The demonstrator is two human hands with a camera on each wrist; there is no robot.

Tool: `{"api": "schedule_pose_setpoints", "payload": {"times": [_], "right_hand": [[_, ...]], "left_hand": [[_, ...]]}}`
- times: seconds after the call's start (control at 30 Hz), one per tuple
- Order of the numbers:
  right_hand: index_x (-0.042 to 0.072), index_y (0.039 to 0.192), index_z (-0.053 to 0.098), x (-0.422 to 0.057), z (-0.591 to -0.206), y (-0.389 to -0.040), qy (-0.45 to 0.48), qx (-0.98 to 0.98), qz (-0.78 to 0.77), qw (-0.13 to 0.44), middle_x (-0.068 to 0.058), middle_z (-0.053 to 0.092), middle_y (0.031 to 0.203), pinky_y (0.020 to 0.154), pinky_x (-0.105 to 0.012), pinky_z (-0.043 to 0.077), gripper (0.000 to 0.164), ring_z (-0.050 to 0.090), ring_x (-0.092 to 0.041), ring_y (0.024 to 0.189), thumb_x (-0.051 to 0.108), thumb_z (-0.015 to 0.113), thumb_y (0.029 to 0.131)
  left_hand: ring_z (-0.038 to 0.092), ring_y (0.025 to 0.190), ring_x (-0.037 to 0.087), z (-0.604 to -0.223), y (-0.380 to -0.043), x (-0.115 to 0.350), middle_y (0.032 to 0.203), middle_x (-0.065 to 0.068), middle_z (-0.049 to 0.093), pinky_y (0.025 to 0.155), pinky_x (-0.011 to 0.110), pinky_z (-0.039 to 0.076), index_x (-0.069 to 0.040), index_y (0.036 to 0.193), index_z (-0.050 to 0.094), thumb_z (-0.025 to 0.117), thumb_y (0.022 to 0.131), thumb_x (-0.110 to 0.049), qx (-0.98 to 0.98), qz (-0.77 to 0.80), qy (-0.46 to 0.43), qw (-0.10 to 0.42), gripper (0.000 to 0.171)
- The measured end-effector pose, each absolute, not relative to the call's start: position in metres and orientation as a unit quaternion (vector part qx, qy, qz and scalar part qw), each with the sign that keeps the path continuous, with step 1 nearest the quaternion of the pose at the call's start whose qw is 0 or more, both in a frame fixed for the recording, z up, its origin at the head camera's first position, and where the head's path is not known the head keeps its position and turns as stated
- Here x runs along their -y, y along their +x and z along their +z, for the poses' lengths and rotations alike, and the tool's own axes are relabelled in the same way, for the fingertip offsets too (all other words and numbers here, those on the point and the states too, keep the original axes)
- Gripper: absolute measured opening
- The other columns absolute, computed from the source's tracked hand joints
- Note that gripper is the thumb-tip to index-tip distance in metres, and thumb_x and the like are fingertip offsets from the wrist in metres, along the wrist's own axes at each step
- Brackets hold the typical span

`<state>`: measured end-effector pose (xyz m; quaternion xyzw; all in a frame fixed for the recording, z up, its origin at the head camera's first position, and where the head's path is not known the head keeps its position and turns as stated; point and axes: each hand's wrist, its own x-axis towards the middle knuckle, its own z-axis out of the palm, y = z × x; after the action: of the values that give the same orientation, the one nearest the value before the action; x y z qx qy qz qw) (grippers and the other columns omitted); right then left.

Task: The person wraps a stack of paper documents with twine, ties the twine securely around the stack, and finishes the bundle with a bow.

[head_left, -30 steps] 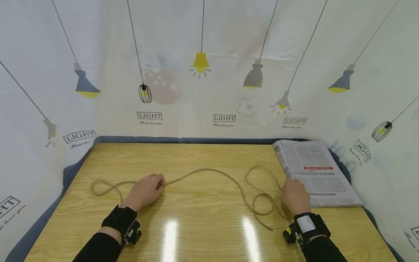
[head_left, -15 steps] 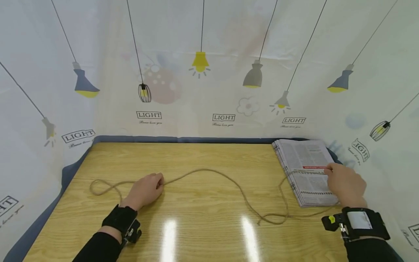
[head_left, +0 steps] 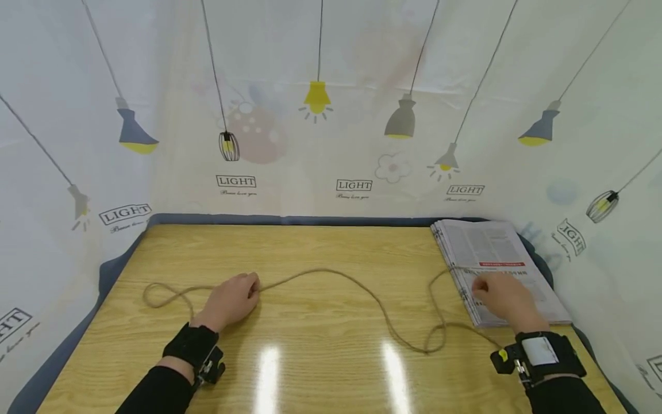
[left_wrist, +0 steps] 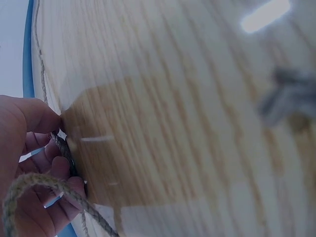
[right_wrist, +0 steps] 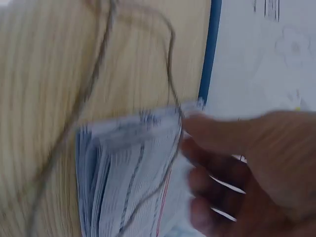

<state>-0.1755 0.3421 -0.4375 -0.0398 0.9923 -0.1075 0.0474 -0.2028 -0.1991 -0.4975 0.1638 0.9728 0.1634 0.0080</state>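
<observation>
- Lower left of the frame, the left hand [head_left: 227, 302] pinches a thin, tan, twisted-fibre cord [head_left: 323, 269], likely anchoring it on the yellow wood-grain bench [head_left: 310, 244]; apparently one cord, winding across the centre.
- Lower right, the right hand [head_left: 507, 299], fingers curled, is over one flat stack of grey-white printed newspapers [head_left: 483, 244]; whether it grips the cord, I cannot tell. The cord crosses the sheets, perhaps to span them.
- Upper half: white cloth [head_left: 320, 34], eight printed lamps, probably a backdrop.

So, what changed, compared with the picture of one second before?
The right hand moved right, over the newspaper stack. The right-side rope, then beside it, now crosses its left edge. Whether this hand holds rope is unclear. The left hand, holding rope, and the stack stayed.
</observation>
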Motion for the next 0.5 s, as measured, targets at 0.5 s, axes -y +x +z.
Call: {"api": "schedule_pose_setpoints", "payload": {"times": [0.5], "right_hand": [[0.017, 0.077, 0.060, -0.306, -0.459, -0.157, -0.144, -0.970, -0.130, 0.147, 0.004, 0.054, 0.074, 0.062, -0.030, 0.037, 0.022, 0.042, -0.012, 0.067, -0.003, 0.061, 0.085]], "left_hand": [[0.041, 0.064, 0.014, -0.500, -0.204, 0.205, 0.074, 0.000, 0.048, 0.059, 0.030, 0.033, -0.014, 0.089, 0.055, 0.055, 0.095, -0.011, -0.974, 0.157, 0.163, 0.011, 0.007]]}}
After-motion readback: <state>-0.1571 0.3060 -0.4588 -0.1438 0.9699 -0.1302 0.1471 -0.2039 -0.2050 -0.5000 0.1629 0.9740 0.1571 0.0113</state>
